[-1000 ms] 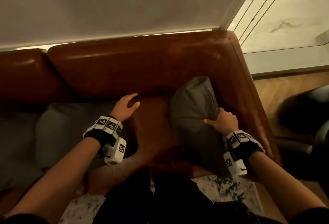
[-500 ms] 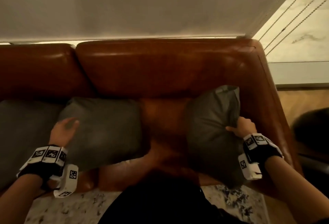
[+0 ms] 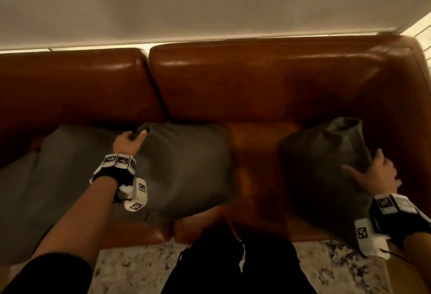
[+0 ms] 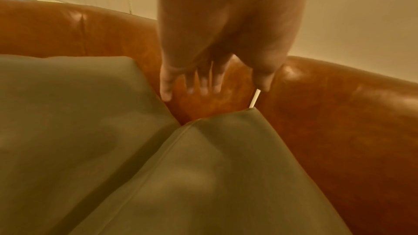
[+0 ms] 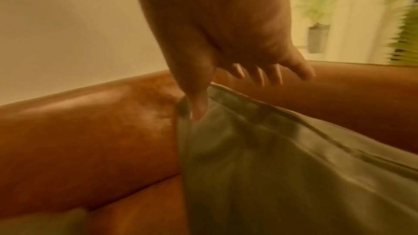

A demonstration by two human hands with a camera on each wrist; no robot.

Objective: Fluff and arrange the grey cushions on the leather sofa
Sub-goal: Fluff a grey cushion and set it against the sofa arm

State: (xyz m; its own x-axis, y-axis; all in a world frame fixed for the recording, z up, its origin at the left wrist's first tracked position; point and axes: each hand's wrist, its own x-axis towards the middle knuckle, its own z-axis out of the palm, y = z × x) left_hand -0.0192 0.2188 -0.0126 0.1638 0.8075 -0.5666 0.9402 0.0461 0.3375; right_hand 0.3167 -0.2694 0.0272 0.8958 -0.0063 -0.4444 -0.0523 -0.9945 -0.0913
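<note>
Left hand (image 3: 127, 142) fingers spread loose at the flat middle cushion's (image 3: 184, 167) far-left corner. Right hand (image 3: 373, 174), open, steadies the upright, crumpled right cushion (image 3: 326, 165) against the glossy leather sofa's (image 3: 256, 79) armrest.

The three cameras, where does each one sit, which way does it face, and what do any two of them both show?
Head: high up, looking down at the leather sofa; both forearms, left hand, right hand.
Left wrist: looks along the hand at the middle cushion and the left cushion.
Right wrist: looks along the hand at the right cushion.
Shared: head and left wrist both show the middle cushion.
</note>
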